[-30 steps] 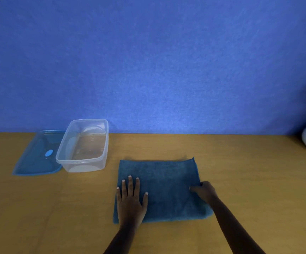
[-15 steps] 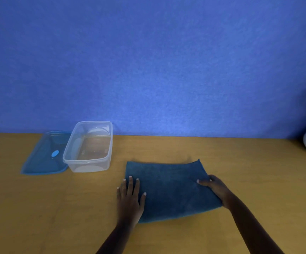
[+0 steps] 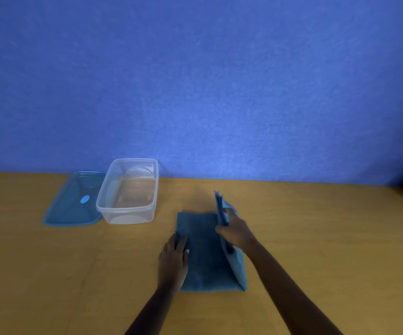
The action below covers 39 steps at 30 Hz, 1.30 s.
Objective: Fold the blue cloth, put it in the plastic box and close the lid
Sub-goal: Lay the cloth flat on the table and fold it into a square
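Pinches the right half of the cloth (image 3: 203,252) in the right hand (image 3: 236,232), holding it upright. Presses the left half flat on the table (image 3: 316,238) with straight fingers of the left hand (image 3: 172,258). Probably needs folding leftward, along a near-to-far line. Leaves the box (image 3: 128,215) open far left, nearer the left hand.

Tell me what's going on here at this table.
A person is folding a blue cloth on a wooden table. The left hand presses flat on the cloth's left edge, while the right hand grips the right half and holds it raised on edge. The clear plastic box stands open with nothing in it, and its blue lid lies flat beside it.
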Motion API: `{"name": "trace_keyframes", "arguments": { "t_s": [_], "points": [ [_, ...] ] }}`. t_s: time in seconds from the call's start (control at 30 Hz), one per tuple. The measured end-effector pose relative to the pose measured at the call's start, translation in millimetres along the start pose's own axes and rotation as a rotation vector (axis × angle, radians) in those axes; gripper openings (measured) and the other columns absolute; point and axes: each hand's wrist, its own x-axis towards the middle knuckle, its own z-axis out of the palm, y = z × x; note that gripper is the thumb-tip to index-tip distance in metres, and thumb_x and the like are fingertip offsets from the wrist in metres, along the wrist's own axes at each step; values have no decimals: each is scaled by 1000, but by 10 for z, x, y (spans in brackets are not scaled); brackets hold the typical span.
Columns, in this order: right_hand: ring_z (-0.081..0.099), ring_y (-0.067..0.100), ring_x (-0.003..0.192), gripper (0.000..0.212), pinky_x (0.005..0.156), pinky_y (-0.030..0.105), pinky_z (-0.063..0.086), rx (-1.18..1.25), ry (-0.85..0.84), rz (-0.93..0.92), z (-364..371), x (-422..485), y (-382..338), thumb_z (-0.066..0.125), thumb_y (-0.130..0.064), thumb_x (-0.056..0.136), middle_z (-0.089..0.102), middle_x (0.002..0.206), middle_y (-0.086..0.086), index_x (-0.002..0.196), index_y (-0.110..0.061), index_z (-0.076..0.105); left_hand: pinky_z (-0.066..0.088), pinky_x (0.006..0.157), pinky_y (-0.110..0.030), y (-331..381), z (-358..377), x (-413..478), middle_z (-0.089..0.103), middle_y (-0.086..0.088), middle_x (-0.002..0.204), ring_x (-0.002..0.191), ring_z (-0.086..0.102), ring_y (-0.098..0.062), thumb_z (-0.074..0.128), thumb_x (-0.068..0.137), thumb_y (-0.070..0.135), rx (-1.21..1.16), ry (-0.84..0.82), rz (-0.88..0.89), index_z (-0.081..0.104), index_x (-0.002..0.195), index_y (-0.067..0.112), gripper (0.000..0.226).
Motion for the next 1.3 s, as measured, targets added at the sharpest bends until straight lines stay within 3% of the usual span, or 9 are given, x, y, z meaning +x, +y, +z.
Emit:
{"name": "trace_keyframes", "arguments": {
  "t_s": [0.07,0.17,0.4,0.63,0.8,0.9,1.03,1.13,1.3],
  "points": [
    [59,32,109,54,86,30,45,-8,-6,-15,201,-13,-80,55,-13,84,63,117,19,135,-11,38,36,106,-30,17,-73,62,45,-13,138,126,44,-26,47,93,9,-191,4,-69,51,131,12,37],
    [61,34,105,51,86,38,50,-57,-7,-27,439,-32,-148,51,-12,85,64,113,22,134,-9,37,37,96,-25,-13,-165,178,50,-17,126,117,50,-25,47,91,0,-387,-56,-195,58,121,7,33],
    [60,32,110,60,89,40,51,-250,15,-102,869,-96,-192,47,-18,91,62,119,18,144,-11,20,48,96,-40,-120,-197,321,61,-18,120,109,58,-29,47,89,1,-480,-151,-237,67,112,8,31],
    [59,28,111,59,88,38,50,-358,22,-153,1108,-108,-189,40,-21,96,59,123,14,148,-14,14,49,91,-38,-164,-187,348,70,-14,108,101,63,-28,46,92,6,-561,-125,-259,71,99,7,26],
    [58,28,113,59,90,38,49,-407,-8,-171,1162,-114,-147,37,-21,97,56,128,15,149,-14,9,49,92,-47,-213,-186,352,70,-20,101,97,63,-34,50,89,0,-693,-135,-280,70,96,0,21],
    [59,28,112,59,89,38,49,-435,2,-180,1186,-100,-132,35,-23,98,56,128,14,149,-14,8,48,86,-43,-220,-195,367,67,-13,93,88,60,-26,50,89,-1,-717,-137,-283,69,98,1,21],
    [60,27,109,57,87,38,50,-489,23,-203,1217,-67,-161,31,-25,99,56,128,14,149,-12,8,49,87,-37,-245,-196,377,67,-9,94,92,60,-23,51,89,0,-724,-131,-283,68,100,1,21],
    [60,28,110,57,87,39,50,-506,41,-220,1244,-27,-175,32,-25,99,56,128,15,149,-11,9,46,70,-23,-278,-180,388,66,-11,90,88,59,-22,50,87,-6,-742,-105,-296,68,97,-2,21],
    [60,28,108,55,84,38,49,-525,3,-273,1248,7,-78,27,-28,100,56,128,15,149,-11,9,45,74,-30,-292,-171,422,68,-16,91,85,59,-22,49,90,0,-697,-119,-309,69,90,3,20]
  ]
}}
